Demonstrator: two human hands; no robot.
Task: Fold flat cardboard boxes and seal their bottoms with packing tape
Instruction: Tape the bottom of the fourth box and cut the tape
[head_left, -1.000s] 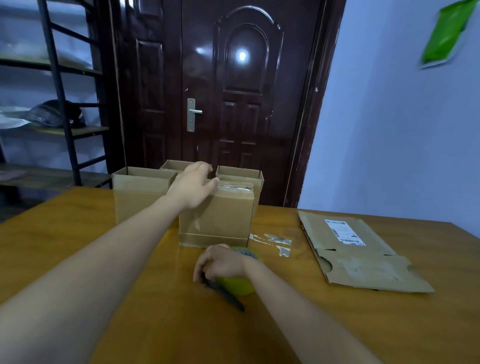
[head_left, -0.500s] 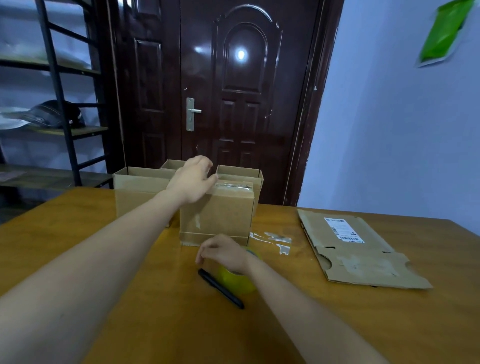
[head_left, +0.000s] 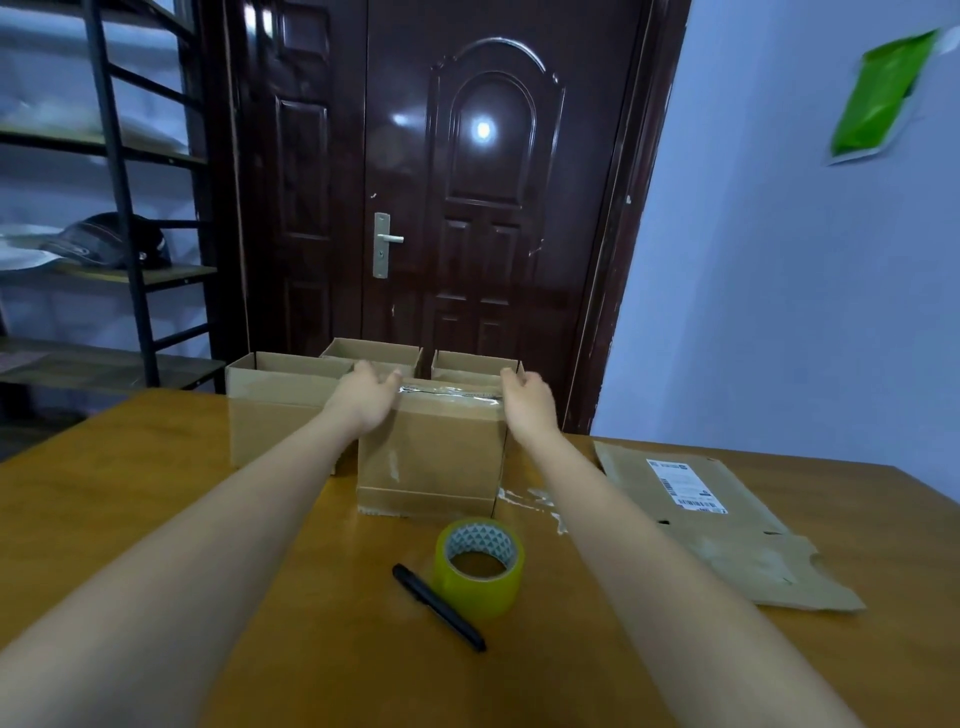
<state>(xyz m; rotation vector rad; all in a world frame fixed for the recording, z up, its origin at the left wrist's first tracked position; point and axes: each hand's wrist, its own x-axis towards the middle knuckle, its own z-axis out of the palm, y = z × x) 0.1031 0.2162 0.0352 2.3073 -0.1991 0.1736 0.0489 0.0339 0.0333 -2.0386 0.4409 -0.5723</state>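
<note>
Head view: taped box (head_left: 431, 457) stands on the table (head_left: 130, 509), centre, tape strip across its top face. Left hand (head_left: 366, 397) is at the box's top left corner, fingers (head_left: 382, 375) relaxed and spread, palm against the left edge, not curled round anything. Right hand (head_left: 527, 402) is at the top right corner, fingers (head_left: 511, 378) loosely bent over the edge; can't tell if they actually press the cardboard. The box sits between the two hands. Both hands hold nothing else. Three open boxes stand just behind and beside it: one to the left (head_left: 275, 405), touching or nearly touching the taped box, one behind at centre (head_left: 371, 351), one behind right (head_left: 470, 364), partly hidden by the hands and the taped box. Tape roll (head_left: 480, 566), yellowish, lies near the front of the box, apart from it. Black pen (head_left: 439, 608) lies just left of the roll, angled, nearly touching it. Tape scraps (head_left: 535, 501) stuck to the table right of the box. Flat cardboard (head_left: 727, 530) with a label lies to the right, well apart from the hands. Dark door (head_left: 467, 208) behind the table, shelf rack (head_left: 119, 208) at left.
</note>
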